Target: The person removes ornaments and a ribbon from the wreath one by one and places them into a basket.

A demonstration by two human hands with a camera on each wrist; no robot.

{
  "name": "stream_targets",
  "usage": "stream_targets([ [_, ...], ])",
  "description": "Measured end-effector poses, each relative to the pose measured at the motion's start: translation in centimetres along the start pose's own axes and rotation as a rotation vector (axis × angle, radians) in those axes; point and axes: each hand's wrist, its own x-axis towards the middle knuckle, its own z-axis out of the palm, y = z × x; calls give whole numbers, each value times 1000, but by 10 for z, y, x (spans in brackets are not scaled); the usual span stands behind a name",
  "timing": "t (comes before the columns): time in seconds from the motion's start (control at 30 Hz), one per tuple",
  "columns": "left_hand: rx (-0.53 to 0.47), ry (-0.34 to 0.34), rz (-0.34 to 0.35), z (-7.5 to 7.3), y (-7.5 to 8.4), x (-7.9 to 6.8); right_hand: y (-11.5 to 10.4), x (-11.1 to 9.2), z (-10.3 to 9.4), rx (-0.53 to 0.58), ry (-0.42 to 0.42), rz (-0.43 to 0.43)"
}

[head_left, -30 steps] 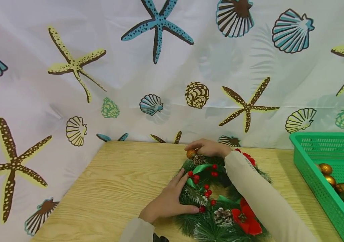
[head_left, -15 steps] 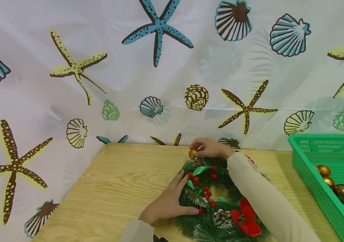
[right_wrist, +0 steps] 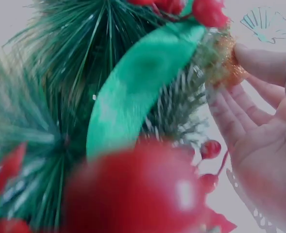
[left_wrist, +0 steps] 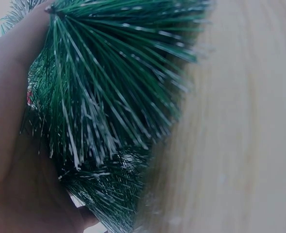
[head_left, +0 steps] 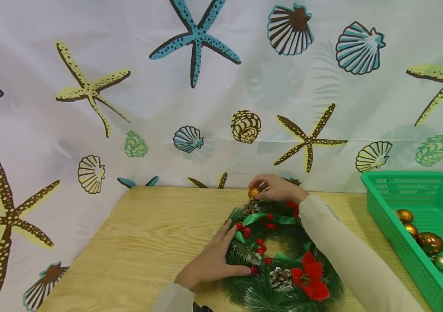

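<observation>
A green Christmas wreath (head_left: 272, 299) with red berries, pinecones, green ribbon and a red flower (head_left: 310, 276) lies on the wooden table. My left hand (head_left: 211, 262) holds its left side, thumb by the berries and fingers spread along the outer needles. In the left wrist view, that hand's palm and fingers border the frosted needles (left_wrist: 109, 82). At the wreath's far edge, my right hand (head_left: 277, 188) pinches an orange glittery bauble (head_left: 253, 192), just above a pinecone (head_left: 250, 208). The right wrist view has the thumb and fingers on the bauble (right_wrist: 230, 63), beside a green ribbon (right_wrist: 133, 87).
A green plastic basket (head_left: 394, 247) stands on the right, with several copper and gold baubles (head_left: 429, 242) and a pale green one (head_left: 442, 263) inside. Bare wood table (head_left: 147, 238) extends to the left. Behind it hangs a curtain (head_left: 159, 104) printed with shells and starfish.
My right hand has lifted the orange bauble slightly up and to the right, away from the pinecone. My left hand keeps its place on the wreath. The head view has shifted a little.
</observation>
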Motion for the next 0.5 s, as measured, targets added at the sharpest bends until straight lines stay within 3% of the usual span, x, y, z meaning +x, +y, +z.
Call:
stream_targets([
  [0.5, 22, 22, 10, 1, -4, 4, -7, -26, -21, -2, 57, 19],
])
